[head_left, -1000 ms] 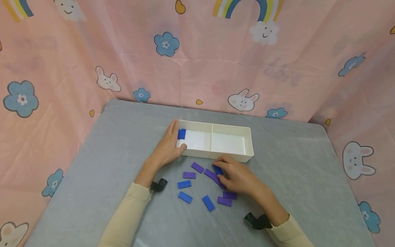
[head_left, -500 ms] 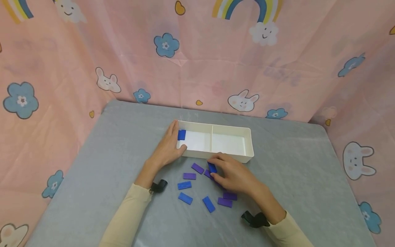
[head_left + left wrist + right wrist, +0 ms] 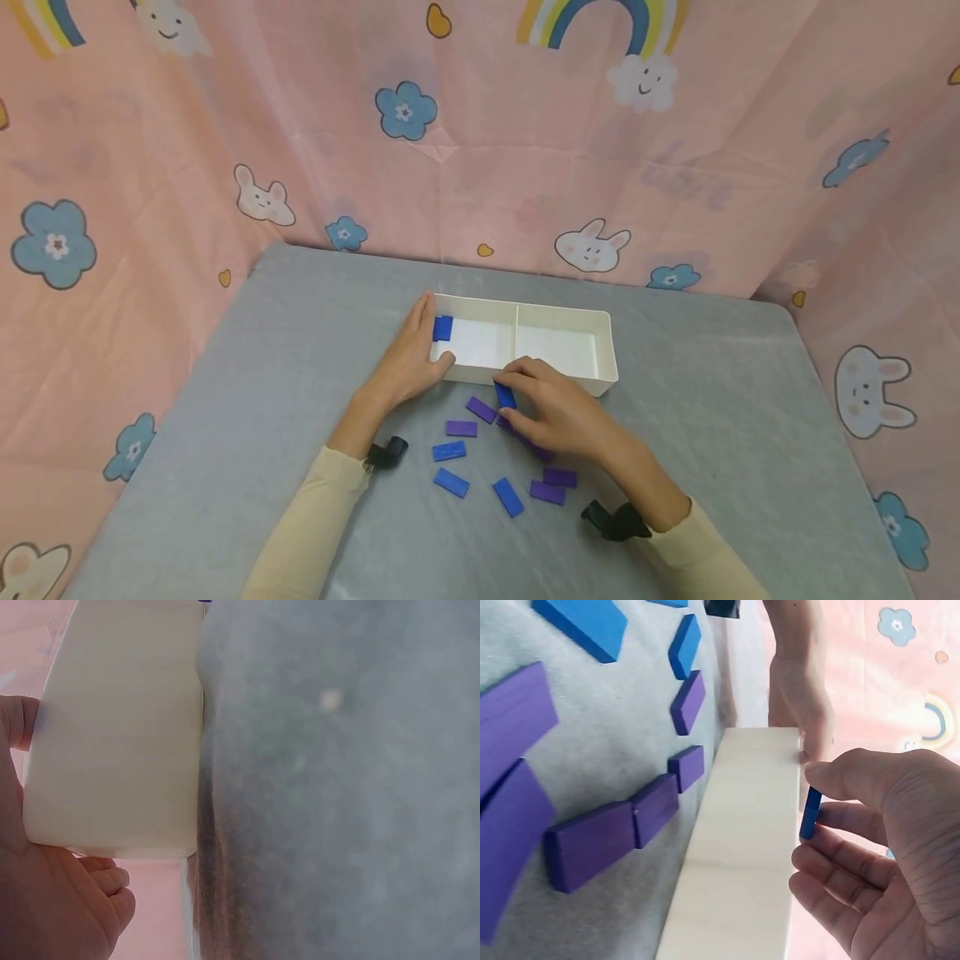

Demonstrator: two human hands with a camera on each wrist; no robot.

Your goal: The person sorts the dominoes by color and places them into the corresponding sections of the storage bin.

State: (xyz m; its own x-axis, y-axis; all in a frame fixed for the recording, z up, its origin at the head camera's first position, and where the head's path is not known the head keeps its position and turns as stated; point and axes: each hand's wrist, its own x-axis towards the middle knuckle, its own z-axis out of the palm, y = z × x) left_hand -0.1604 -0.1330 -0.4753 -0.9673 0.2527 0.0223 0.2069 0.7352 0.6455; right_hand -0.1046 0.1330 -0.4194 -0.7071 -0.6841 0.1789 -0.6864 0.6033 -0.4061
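Observation:
A white two-compartment box stands near the middle of the table, with blue blocks at the left end of its left compartment. My left hand holds the box's left end, thumb at the near corner and fingers along the end wall. Between thumb and fingertips my right hand pinches a blue rectangular block just in front of the near wall. In the right wrist view this block is level with the top rim, beside the wall. Part of the purple blocks under the right hand is hidden.
On the grey table, several purple blocks lie loose in front of the box. Blue blocks lie closer to the person. A pink patterned cloth hangs behind and at both sides of the table.
My right hand has lifted the blue block off the spread of blocks and carried it left and away from the person, up to the box's near wall. The left hand stays put.

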